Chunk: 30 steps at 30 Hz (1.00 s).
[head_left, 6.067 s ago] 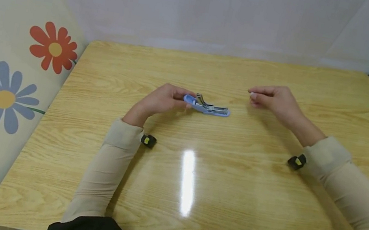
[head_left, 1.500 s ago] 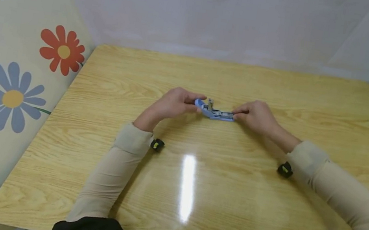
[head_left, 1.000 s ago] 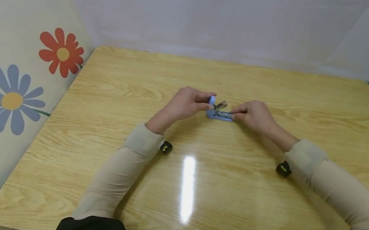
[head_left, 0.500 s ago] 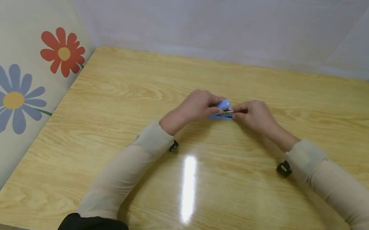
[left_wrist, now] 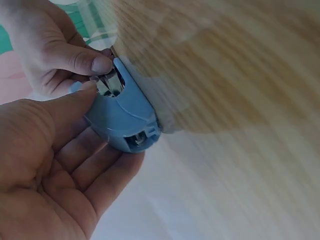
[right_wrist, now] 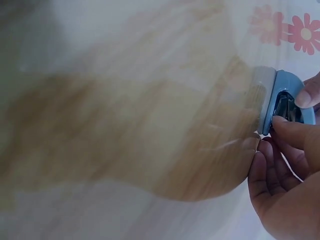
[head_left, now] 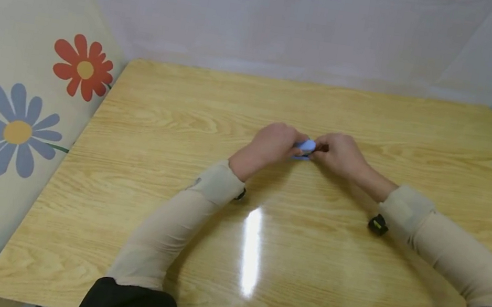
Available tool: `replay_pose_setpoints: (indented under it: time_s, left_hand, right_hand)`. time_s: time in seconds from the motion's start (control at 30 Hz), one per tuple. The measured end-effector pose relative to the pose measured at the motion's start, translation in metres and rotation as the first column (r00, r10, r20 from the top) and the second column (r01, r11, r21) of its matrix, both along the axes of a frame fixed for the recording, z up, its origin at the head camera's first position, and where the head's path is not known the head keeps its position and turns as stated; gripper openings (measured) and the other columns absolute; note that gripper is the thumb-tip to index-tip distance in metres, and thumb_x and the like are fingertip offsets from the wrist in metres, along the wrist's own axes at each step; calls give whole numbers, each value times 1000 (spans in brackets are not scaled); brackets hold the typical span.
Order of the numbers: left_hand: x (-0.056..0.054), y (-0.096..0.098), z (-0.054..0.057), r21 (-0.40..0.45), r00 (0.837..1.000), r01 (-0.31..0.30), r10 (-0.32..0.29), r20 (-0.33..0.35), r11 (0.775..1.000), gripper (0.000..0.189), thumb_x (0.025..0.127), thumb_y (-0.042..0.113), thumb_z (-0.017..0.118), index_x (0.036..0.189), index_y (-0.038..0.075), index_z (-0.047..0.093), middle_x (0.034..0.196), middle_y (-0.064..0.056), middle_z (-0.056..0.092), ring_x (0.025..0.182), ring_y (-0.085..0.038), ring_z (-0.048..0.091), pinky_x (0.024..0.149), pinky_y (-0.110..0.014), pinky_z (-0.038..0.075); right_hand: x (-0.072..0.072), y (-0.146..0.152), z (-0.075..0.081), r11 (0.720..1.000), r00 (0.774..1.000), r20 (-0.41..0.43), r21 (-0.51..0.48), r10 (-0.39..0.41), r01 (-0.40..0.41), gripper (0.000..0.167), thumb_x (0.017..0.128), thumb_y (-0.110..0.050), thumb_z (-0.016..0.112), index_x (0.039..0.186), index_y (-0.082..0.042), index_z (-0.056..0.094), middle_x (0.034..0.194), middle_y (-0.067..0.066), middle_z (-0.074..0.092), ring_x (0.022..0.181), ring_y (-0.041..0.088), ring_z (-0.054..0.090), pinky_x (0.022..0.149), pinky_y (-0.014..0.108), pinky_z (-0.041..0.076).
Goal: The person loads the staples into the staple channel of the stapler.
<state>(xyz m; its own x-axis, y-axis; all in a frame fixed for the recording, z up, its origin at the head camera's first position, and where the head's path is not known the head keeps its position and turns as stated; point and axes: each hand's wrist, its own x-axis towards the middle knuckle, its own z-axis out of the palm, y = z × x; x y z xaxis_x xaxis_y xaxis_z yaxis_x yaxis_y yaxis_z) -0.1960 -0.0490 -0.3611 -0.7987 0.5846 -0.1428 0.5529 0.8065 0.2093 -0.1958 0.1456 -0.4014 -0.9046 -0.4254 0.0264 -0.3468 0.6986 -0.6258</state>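
A small blue stapler rests on the table between both hands, its top cover folded down over its base. My left hand grips the cover from the left, thumb on one side and fingers on the other, as the left wrist view shows. From the right, my right hand pinches the front end of the stapler's base. In the left wrist view the stapler shows metal parts through its side opening, close to both thumbs. The right wrist view has the stapler standing on the glossy tabletop, partly hidden by fingers.
The wood-grain table extends around the hands, with a bright light reflection in front of them. A pale wall stands behind it, and painted flowers decorate the left wall. Small black wrist cameras hang at the cuffs.
Earlier the right hand was apart, holding something small and whitish; it came to the stapler's front end. The left hand then moved right, swinging the folded-back cover over onto the base.
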Motion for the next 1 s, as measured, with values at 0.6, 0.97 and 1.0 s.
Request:
replay_pose_setpoints:
  time_s: [0.6, 0.97, 1.0]
  left_hand:
    - [-5, -7, -9, 111, 999, 43, -45, 18, 993, 35, 101, 26, 64, 135, 18, 67, 121, -9, 75, 104, -26, 70, 93, -40, 54]
    - [-7, -17, -9, 202, 996, -15, -4, 93, 979, 44, 101, 32, 65, 143, 18, 61, 135, -7, 68, 117, -22, 66, 100, -38, 51]
    - [-7, -16, -9, 200, 996, -15, -3, 89, 980, 44, 100, 32, 65, 142, 18, 61, 135, -7, 68, 118, -22, 66, 100, -38, 51]
  right_hand:
    - [0, 0, -1, 1000, 1000, 5, 10, -8, 8, 14, 89, -9, 76, 100, 0, 78, 100, 17, 78, 96, 31, 72, 90, 46, 54]
    - [0, 2, 2, 1000, 999, 41, 16, -14, 13, 16, 93, -13, 73, 104, -3, 78, 103, 14, 78, 100, 30, 71, 92, 47, 52]
    - [0, 2, 3, 1000, 999, 40, 17, -13, 13, 16, 93, -13, 73, 104, -3, 78, 103, 14, 78, 100, 30, 71, 92, 47, 52]
